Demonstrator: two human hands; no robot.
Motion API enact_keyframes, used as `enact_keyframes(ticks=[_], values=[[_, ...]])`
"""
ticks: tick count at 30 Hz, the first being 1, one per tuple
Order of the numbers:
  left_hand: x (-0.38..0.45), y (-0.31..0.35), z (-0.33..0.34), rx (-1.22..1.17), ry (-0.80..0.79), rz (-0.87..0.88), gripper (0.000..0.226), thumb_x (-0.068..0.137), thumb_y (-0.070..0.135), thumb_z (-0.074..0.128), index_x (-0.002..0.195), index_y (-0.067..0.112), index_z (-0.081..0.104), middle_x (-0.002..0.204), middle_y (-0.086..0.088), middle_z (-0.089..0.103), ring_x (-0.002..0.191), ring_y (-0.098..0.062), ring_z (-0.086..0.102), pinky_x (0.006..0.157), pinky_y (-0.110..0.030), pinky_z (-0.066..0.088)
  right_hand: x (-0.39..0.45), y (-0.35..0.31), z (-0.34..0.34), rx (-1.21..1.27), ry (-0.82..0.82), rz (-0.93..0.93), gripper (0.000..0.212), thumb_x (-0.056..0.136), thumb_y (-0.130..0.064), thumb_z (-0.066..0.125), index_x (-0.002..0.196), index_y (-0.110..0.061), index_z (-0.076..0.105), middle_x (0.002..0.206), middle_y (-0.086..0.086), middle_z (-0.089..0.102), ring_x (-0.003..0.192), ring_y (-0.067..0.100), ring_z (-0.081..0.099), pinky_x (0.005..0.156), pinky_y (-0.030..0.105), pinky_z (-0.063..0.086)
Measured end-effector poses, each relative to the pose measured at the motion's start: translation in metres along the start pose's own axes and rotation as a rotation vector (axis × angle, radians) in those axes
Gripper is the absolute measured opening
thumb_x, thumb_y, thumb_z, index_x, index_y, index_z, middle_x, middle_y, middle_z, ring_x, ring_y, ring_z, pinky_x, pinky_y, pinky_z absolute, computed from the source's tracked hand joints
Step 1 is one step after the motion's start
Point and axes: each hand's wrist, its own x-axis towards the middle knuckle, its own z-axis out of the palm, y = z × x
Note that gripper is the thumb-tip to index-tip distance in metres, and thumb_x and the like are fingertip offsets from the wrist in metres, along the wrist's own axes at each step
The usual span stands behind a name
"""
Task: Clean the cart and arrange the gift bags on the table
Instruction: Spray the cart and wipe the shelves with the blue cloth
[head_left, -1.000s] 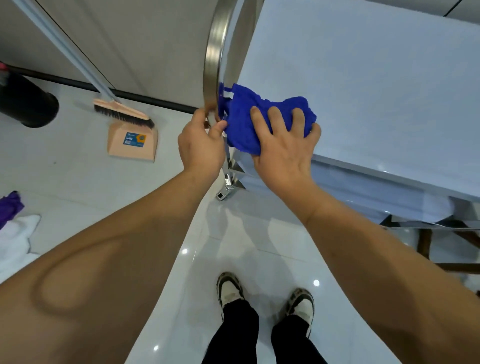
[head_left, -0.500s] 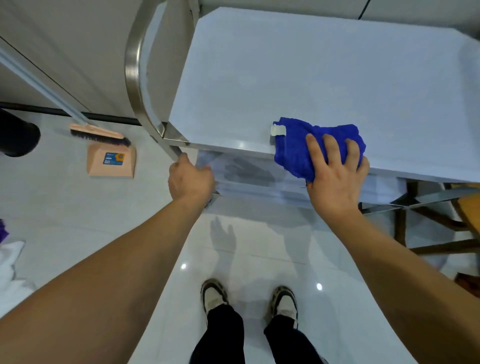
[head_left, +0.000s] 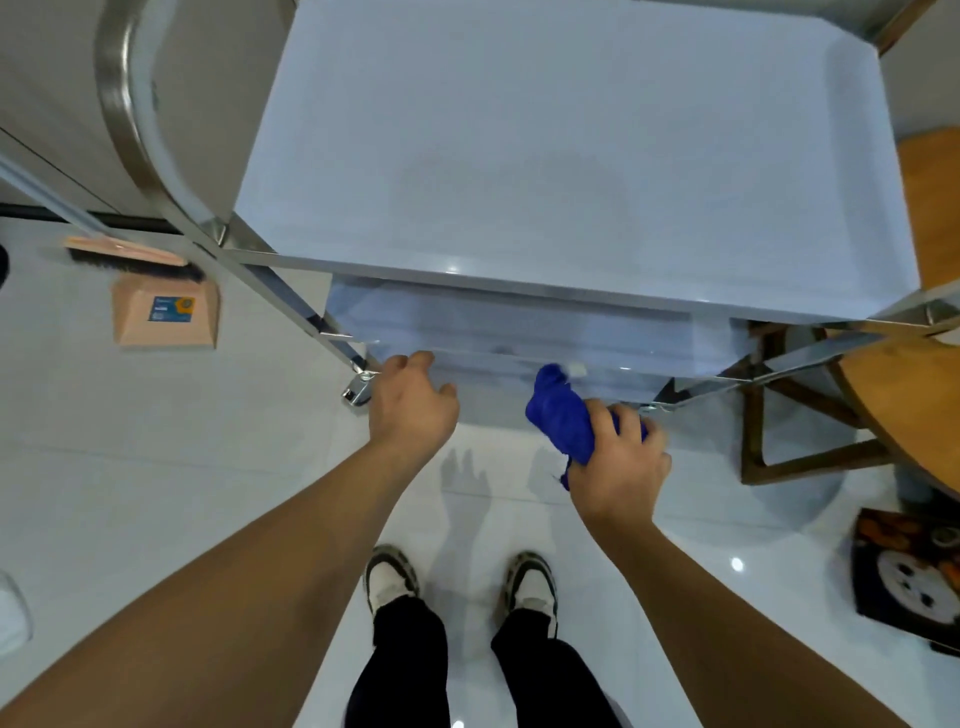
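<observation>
The steel cart (head_left: 571, 156) has a bare white top shelf and a lower shelf (head_left: 519, 332) under it. My right hand (head_left: 621, 467) grips a bunched blue cloth (head_left: 561, 421) just in front of the lower shelf's near edge. My left hand (head_left: 413, 405) hangs beside it at the cart's near left corner. Its thumb reaches to the shelf edge, its fingers are loosely curled and hold nothing. A printed orange and black gift bag (head_left: 904, 577) lies on the floor at the right.
A round wooden table (head_left: 914, 410) with a dark wooden base stands right of the cart. At the left, a pink dustpan (head_left: 166, 317) and a broom (head_left: 130, 254) rest on the white tiled floor. My feet (head_left: 457, 582) stand close to the cart.
My right hand has come down with the blue cloth from the top shelf to the lower shelf's front edge. My left hand has let go of the steel frame and moved right.
</observation>
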Motion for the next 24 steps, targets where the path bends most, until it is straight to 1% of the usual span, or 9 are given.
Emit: enact_keyframes(ticks=[3,7,10,15,17,19,21,22,24], values=[[0.004,-0.018,0.000,0.033,0.014,0.001,0.050,0.098,0.028,0.061,0.145,0.016,0.051,0.145,-0.011,0.048,0.130,-0.033,0.049,0.105,-0.041,0.043,-0.008,-0.009,0.016,-0.024,-0.082,-0.085,0.075,0.059,-0.011,0.084,0.130,-0.018,0.060,0.124,0.010,0.062,0.113,0.042,0.050,0.080,0.051,0.046],[0.013,-0.050,-0.005,0.045,0.016,-0.009,0.048,0.097,0.029,0.063,0.142,0.014,0.054,0.139,-0.012,0.053,0.127,-0.034,0.052,0.105,-0.042,0.047,0.008,-0.046,0.031,-0.005,-0.156,-0.149,0.067,0.074,-0.014,0.075,0.137,-0.021,0.055,0.135,0.007,0.057,0.122,0.040,0.044,0.091,0.052,0.043],[0.025,-0.076,-0.010,0.061,0.043,0.004,0.047,0.097,0.029,0.063,0.141,0.014,0.056,0.138,-0.012,0.054,0.124,-0.032,0.054,0.101,-0.038,0.045,0.031,-0.085,0.042,0.010,-0.105,-0.241,0.064,0.076,-0.015,0.073,0.137,-0.022,0.055,0.135,0.007,0.056,0.126,0.041,0.041,0.094,0.055,0.042],[0.071,-0.119,-0.018,0.070,0.139,0.060,0.041,0.097,0.024,0.061,0.135,0.012,0.060,0.135,-0.010,0.055,0.121,-0.030,0.054,0.090,-0.026,0.038,0.069,-0.153,0.065,0.110,0.173,-0.319,0.064,0.075,-0.017,0.075,0.136,-0.023,0.056,0.135,0.007,0.056,0.126,0.043,0.041,0.093,0.054,0.038],[0.097,-0.132,-0.015,0.089,0.208,0.149,0.035,0.097,0.020,0.058,0.130,0.009,0.062,0.132,-0.011,0.059,0.119,-0.030,0.055,0.094,-0.030,0.041,0.083,-0.176,0.083,0.042,0.192,-0.336,0.065,0.084,-0.044,0.070,0.143,-0.027,0.050,0.144,0.009,0.050,0.132,0.045,0.036,0.098,0.058,0.034],[0.125,-0.143,-0.006,0.136,0.278,0.307,0.026,0.097,0.014,0.054,0.119,0.007,0.067,0.121,-0.013,0.064,0.109,-0.031,0.059,0.090,-0.034,0.045,0.104,-0.195,0.109,-0.123,0.002,-0.420,0.072,0.093,-0.072,0.040,0.152,-0.033,0.036,0.157,0.007,0.037,0.145,0.044,0.021,0.111,0.067,0.018],[0.148,-0.149,0.004,0.205,0.293,0.490,0.030,0.092,0.015,0.046,0.110,0.007,0.070,0.109,-0.013,0.068,0.099,-0.031,0.061,0.082,-0.037,0.049,0.124,-0.203,0.141,-0.202,-0.200,-0.559,0.066,0.098,-0.071,0.016,0.156,-0.042,0.022,0.165,0.003,0.021,0.152,0.039,0.004,0.116,0.069,-0.002],[0.159,-0.151,0.010,0.225,0.296,0.580,0.037,0.087,0.018,0.041,0.107,0.007,0.070,0.104,-0.012,0.069,0.095,-0.030,0.061,0.080,-0.038,0.051,0.132,-0.203,0.155,-0.198,-0.241,-0.615,0.061,0.100,-0.067,0.013,0.156,-0.045,0.017,0.167,0.002,0.014,0.153,0.038,0.000,0.116,0.069,-0.004],[0.180,-0.155,0.018,0.260,0.312,0.687,0.044,0.079,0.024,0.035,0.100,0.007,0.070,0.098,-0.009,0.068,0.093,-0.029,0.061,0.078,-0.039,0.052,0.143,-0.202,0.176,-0.213,-0.191,-0.689,0.056,0.102,-0.063,0.014,0.155,-0.047,0.012,0.169,-0.002,0.007,0.153,0.037,-0.003,0.117,0.068,0.000]])
